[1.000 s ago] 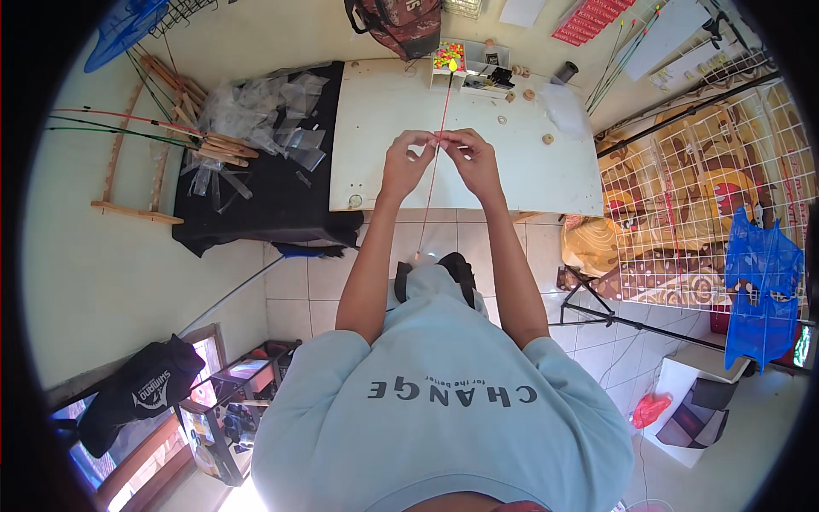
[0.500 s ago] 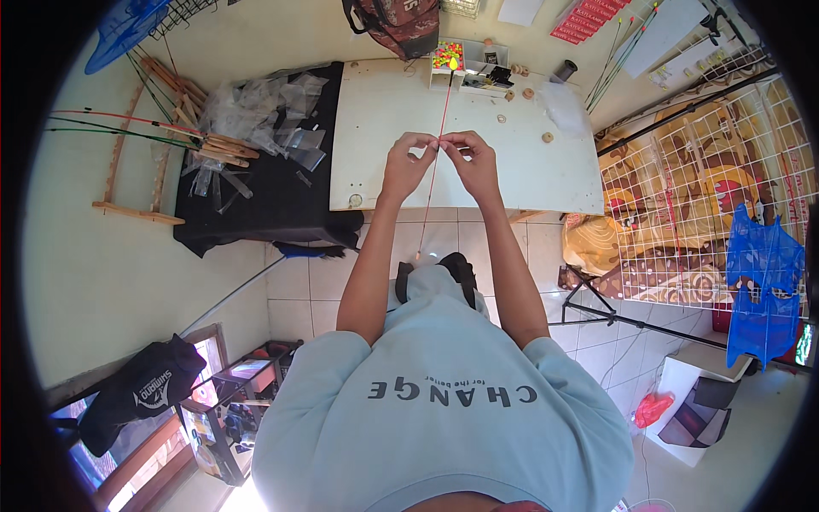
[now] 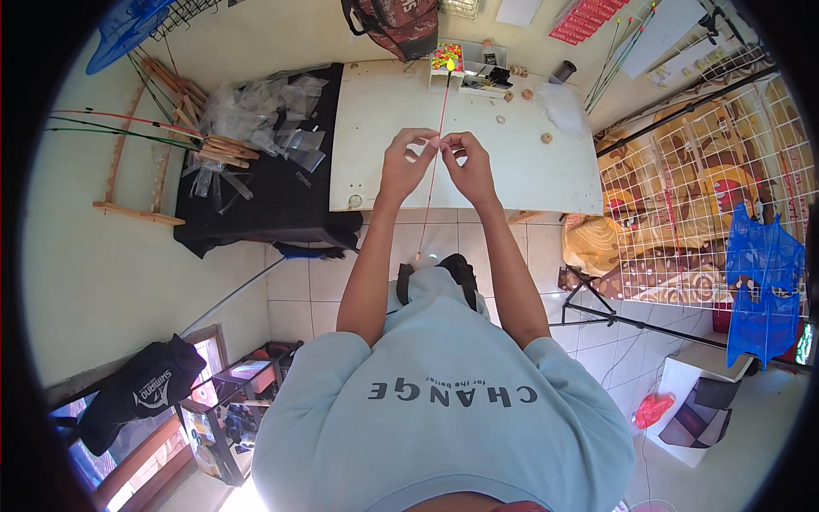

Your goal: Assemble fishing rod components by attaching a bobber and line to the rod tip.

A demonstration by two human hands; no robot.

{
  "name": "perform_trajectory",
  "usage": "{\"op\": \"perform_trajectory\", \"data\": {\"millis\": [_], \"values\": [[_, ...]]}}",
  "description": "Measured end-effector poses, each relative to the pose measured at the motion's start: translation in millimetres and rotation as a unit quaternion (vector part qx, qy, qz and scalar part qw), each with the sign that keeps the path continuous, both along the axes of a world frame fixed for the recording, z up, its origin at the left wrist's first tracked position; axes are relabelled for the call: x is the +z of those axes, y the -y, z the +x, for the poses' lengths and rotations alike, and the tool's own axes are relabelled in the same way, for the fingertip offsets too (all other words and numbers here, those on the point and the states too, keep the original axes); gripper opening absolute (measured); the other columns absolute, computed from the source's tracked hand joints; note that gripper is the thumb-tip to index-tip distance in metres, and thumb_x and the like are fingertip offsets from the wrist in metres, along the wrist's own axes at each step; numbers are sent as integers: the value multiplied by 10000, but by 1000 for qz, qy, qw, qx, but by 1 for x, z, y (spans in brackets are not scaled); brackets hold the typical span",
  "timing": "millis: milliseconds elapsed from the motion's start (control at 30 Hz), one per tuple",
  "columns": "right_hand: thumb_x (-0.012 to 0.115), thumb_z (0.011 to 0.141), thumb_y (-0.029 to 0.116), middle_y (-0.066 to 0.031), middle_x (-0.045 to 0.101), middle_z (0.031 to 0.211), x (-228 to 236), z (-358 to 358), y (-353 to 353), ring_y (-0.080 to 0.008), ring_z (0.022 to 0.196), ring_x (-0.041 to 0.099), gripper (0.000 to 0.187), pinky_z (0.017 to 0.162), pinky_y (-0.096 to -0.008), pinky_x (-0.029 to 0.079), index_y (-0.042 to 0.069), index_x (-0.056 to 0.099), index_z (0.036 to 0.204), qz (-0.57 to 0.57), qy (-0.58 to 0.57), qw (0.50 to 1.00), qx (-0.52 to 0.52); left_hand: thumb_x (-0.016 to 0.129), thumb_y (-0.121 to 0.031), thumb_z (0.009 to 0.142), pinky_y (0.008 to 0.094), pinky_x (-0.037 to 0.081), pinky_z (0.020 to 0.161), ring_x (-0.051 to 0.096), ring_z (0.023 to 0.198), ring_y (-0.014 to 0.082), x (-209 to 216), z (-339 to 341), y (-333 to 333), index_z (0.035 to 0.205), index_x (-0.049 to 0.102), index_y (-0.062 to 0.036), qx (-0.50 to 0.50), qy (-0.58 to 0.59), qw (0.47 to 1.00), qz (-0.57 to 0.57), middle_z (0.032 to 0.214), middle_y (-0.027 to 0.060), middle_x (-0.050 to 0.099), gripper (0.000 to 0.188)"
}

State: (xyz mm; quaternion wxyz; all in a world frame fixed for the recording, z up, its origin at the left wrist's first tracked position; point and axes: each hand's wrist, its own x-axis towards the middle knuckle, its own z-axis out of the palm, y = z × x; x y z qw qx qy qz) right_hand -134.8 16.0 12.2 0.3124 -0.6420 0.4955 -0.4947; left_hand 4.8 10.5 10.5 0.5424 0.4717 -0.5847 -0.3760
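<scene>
A thin red rod [image 3: 444, 104] with a bright yellow tip [image 3: 450, 65] runs from the back of the white table down toward my lap. Its pale lower end [image 3: 418, 256] shows just above my knees. Midway along it, my left hand [image 3: 408, 162] pinches with thumb and forefinger at the rod. My right hand [image 3: 468, 164] meets it there, thumb and fingertips also pinched together at the rod. The two sets of fingertips nearly touch, and anything small between them is too fine to make out.
The white table [image 3: 375, 111] carries an open box of small coloured beads [image 3: 446, 56], a black cup [image 3: 564, 72], cork-coloured rings [image 3: 527, 94] and a clear plastic bag [image 3: 563, 107]. Plastic sleeves [image 3: 294, 102] and wooden-handled rods [image 3: 226, 147] lie left on black cloth. A wire grid [image 3: 682, 188] stands right.
My right hand has shifted slightly, its fingers curling differently at the rod. The left hand has moved up a little. The rod stays nearly in place.
</scene>
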Motion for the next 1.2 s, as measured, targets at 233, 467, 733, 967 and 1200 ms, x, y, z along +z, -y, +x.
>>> {"op": "perform_trajectory", "data": {"millis": [233,467,733,967,1200], "values": [[604,888,95,-129,619,898,0,0,-1,-232,767,624,134,696,-313,504,-18,578,955,-37,-24,999,2,709,-131,813,267,477,678,614,834,137,5,3,5,908,702,-76,-39,66,996,-41,928,31,652,109],[574,906,84,-138,587,942,-2,-4,2,-245,811,613,128,709,-327,506,-19,554,978,-35,-45,998,24,654,-96,867,252,503,701,624,755,113,0,1,10,975,649,13,-40,19,999,25,891,61,678,154],[578,900,99,-116,598,939,-7,-9,2,-222,824,616,126,721,-327,498,-10,570,963,-5,-19,999,35,635,-89,882,243,508,690,627,784,111,-8,-2,13,994,643,18,-54,-11,998,31,906,62,677,154],[614,826,92,-73,615,909,-4,-11,2,-185,827,631,114,717,-322,492,40,582,922,18,-47,998,26,634,-67,878,255,520,727,632,846,128,-11,-2,15,1037,637,14,-54,-41,996,49,976,68,673,179],[617,820,98,-59,621,897,-5,-8,1,-177,819,636,104,707,-323,495,53,582,907,19,-57,998,19,637,-36,865,272,528,778,627,917,142,-20,0,15,1100,626,12,-67,-95,990,74,1014,96,662,240]]}}
